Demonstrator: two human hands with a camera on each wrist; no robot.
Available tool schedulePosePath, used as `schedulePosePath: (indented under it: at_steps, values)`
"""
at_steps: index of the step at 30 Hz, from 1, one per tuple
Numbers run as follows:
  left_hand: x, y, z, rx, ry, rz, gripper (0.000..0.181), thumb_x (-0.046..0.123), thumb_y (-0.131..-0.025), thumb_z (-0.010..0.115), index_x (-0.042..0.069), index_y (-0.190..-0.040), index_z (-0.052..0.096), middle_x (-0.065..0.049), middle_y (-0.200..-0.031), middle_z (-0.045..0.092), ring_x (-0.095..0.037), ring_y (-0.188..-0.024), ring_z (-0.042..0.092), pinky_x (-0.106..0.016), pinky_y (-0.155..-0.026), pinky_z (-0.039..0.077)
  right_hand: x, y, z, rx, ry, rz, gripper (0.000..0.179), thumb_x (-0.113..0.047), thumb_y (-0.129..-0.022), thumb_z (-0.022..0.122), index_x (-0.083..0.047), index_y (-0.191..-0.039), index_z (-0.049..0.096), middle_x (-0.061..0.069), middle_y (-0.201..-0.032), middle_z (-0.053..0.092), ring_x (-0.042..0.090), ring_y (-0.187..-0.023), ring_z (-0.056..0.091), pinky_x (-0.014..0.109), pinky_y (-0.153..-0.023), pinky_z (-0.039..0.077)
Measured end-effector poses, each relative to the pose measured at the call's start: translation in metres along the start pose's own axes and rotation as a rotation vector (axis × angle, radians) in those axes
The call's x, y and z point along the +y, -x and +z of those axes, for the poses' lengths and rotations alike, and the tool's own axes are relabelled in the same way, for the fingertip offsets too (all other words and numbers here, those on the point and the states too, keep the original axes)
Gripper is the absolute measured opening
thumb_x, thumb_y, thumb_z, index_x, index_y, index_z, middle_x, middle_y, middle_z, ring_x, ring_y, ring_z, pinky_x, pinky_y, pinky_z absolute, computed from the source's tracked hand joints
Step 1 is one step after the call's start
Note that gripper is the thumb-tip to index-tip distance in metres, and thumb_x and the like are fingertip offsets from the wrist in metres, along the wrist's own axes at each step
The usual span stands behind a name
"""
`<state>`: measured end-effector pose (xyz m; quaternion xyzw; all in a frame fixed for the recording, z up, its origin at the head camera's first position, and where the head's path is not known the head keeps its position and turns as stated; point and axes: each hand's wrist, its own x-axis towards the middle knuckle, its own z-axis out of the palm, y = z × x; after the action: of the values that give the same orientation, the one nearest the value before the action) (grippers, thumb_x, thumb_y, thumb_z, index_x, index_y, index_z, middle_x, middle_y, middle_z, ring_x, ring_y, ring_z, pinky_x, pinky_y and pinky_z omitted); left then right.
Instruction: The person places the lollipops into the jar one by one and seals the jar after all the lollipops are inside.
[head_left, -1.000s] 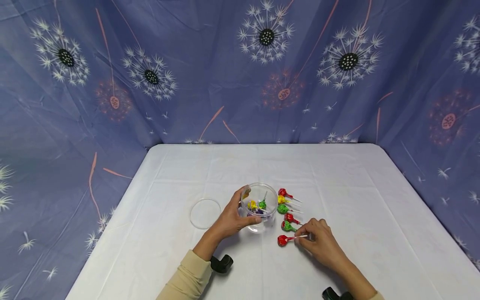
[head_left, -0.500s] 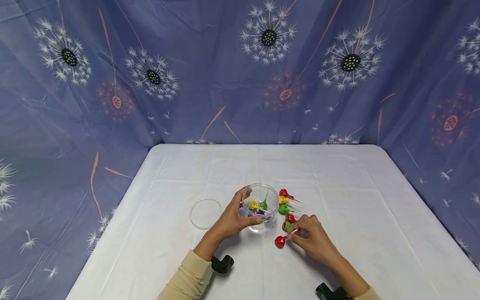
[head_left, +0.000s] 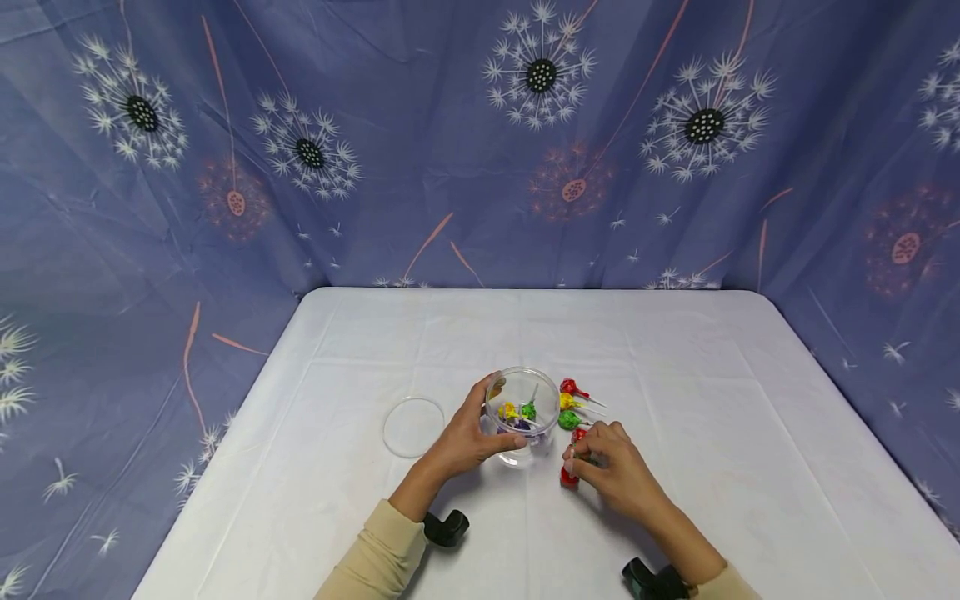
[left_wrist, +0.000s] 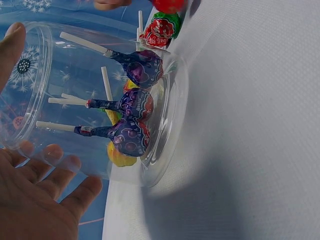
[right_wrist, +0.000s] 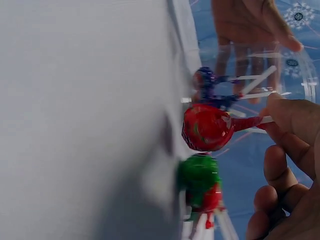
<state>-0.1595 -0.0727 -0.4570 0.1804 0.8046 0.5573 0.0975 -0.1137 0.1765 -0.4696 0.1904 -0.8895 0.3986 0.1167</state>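
Note:
My left hand (head_left: 465,437) grips a clear round plastic jar (head_left: 516,456) around its side, thumb at the front. Purple lollipops (left_wrist: 134,136), a yellow lollipop (left_wrist: 121,155) and a green one (head_left: 528,411) stand inside with sticks up. To the jar's right, my right hand (head_left: 618,471) pinches a red lollipop (right_wrist: 207,127) by its white stick, its wrapped head hanging low beside the jar. Past that hand lies a row with a red lollipop (head_left: 570,387), a yellow lollipop (head_left: 567,402) and a green lollipop (head_left: 569,420); fingers partly hide the nearest ones.
A clear round lid (head_left: 412,398) lies flat on the white-covered table (head_left: 675,358), left of the jar. Black devices (head_left: 447,528) are worn at both wrists. A blue dandelion-print curtain (head_left: 420,150) hangs behind the table and along its sides.
My right hand has lifted the red lollipop by its stick, tilted it upright and moved it left toward the jar. The left hand keeps the jar in place.

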Motion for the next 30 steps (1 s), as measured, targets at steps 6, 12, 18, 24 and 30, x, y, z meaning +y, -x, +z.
schedulePosePath:
  at_steps: [6, 12, 18, 24, 30]
  values:
    - [0.000, 0.000, 0.000, -0.001, 0.002, -0.008, 0.099, 0.031, -0.075, 0.080, 0.024, -0.150, 0.016, -0.009, -0.151, 0.032, -0.032, -0.138, 0.035, -0.051, -0.112, 0.032, -0.013, -0.016, -0.019, 0.021, -0.022, -0.016, 0.019, -0.011, -0.073, 0.079, -0.027, -0.078, 0.069, -0.015, -0.079, 0.052, 0.007, -0.080, 0.039, 0.027, -0.068, 0.038]
    - [0.001, 0.001, 0.000, 0.002, -0.015, -0.010, 0.098, 0.040, -0.075, 0.078, 0.027, -0.149, 0.017, -0.009, -0.151, 0.032, -0.031, -0.138, 0.035, -0.050, -0.112, 0.032, -0.029, -0.039, -0.041, 0.049, -0.003, -0.050, 0.016, -0.012, -0.076, 0.078, -0.025, -0.078, 0.068, -0.013, -0.082, 0.053, 0.010, -0.083, 0.039, 0.024, -0.069, 0.035]
    - [0.001, 0.001, 0.000, 0.003, -0.012, -0.008, 0.099, 0.043, -0.074, 0.078, 0.027, -0.150, 0.017, -0.009, -0.151, 0.032, -0.032, -0.137, 0.035, -0.051, -0.112, 0.031, -0.045, -0.060, -0.057, 0.073, -0.004, -0.091, 0.012, -0.011, -0.078, 0.076, -0.022, -0.082, 0.071, -0.012, -0.083, 0.052, 0.004, -0.084, 0.036, 0.024, -0.070, 0.034]
    - [0.006, 0.002, -0.001, 0.000, 0.006, -0.014, 0.097, 0.037, -0.075, 0.079, 0.026, -0.150, 0.018, -0.005, -0.148, 0.036, -0.032, -0.137, 0.036, -0.050, -0.112, 0.031, -0.057, -0.078, -0.060, 0.065, -0.047, -0.109, 0.010, -0.012, -0.080, 0.074, -0.021, -0.085, 0.072, -0.009, -0.085, 0.053, 0.009, -0.086, 0.036, 0.026, -0.072, 0.032]
    - [0.001, 0.000, -0.001, -0.007, 0.007, -0.004, 0.097, 0.041, -0.074, 0.079, 0.028, -0.149, 0.018, -0.002, -0.146, 0.037, -0.030, -0.136, 0.037, -0.048, -0.113, 0.031, -0.063, -0.090, -0.051, 0.036, -0.106, -0.103, 0.005, -0.014, -0.082, 0.073, -0.017, -0.086, 0.073, -0.008, -0.084, 0.052, 0.009, -0.087, 0.036, 0.029, -0.075, 0.032]
